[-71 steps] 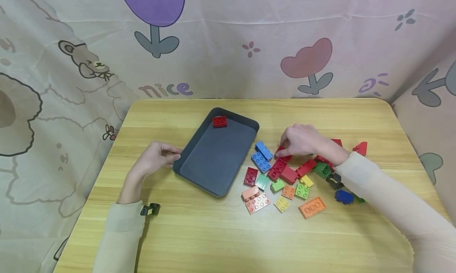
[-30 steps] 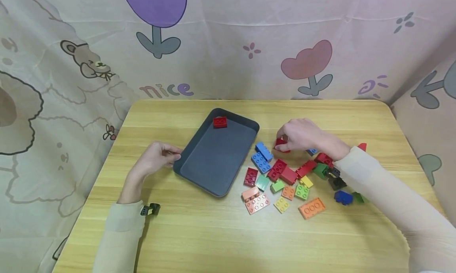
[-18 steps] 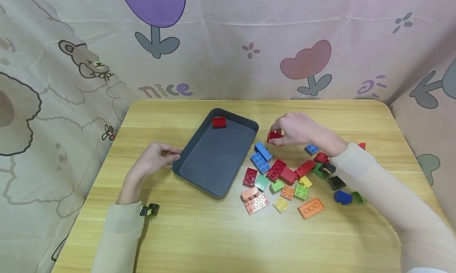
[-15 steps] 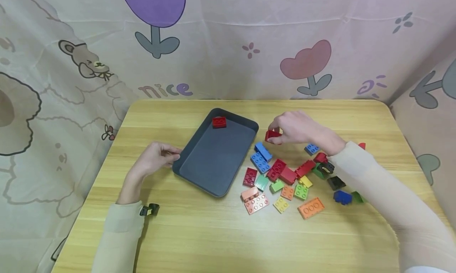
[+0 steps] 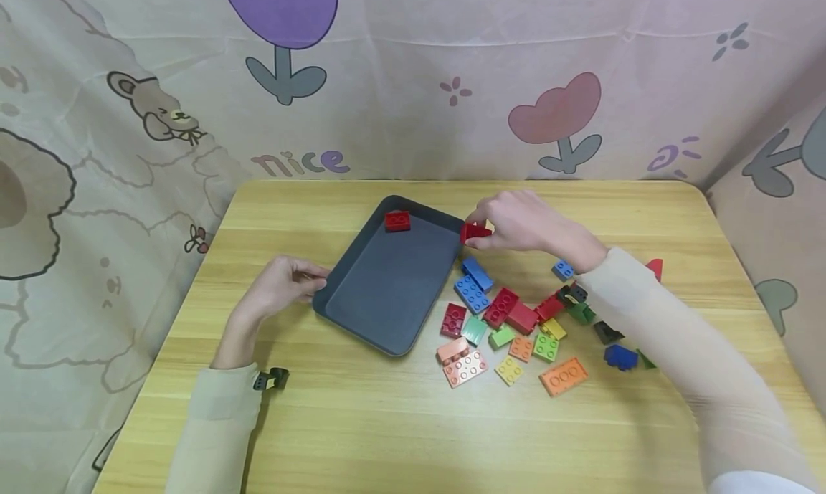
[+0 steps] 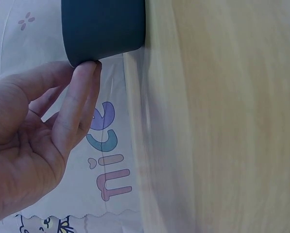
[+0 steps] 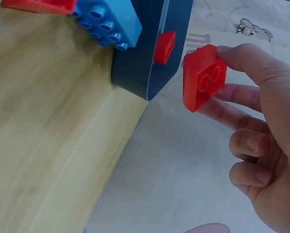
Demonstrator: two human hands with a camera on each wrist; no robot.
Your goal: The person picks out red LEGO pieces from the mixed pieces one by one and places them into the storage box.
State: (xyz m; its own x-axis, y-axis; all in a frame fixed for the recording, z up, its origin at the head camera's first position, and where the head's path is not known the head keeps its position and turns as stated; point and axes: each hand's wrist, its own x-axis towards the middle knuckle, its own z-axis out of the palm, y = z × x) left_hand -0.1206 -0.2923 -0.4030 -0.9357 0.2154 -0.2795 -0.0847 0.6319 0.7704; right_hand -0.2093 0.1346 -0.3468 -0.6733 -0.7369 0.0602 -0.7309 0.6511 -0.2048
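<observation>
Red toy brick (image 5: pixel 476 233) held up in the right hand (image 5: pixel 519 221) at the far right corner of a dark grey tray (image 5: pixel 390 286).
The right thumb and the nearest fingers are clamped on that brick, the two outer fingers curled below; the right wrist view shows it apart from the tray. A second red brick (image 5: pixel 397 221) lies inside the tray, by its far left corner. The left hand (image 5: pixel 277 287) is at the tray's left wall, thumb and fingertips close together and touching it; whether they pinch the rim cannot be told. Just right of the tray lie an eight-stud blue brick (image 5: pixel 472 294) and another blue brick (image 5: pixel 477 273), touching; farther right is an orange plate (image 5: pixel 564 376). The tray rests on a wood-grain table (image 5: pixel 361 422).
</observation>
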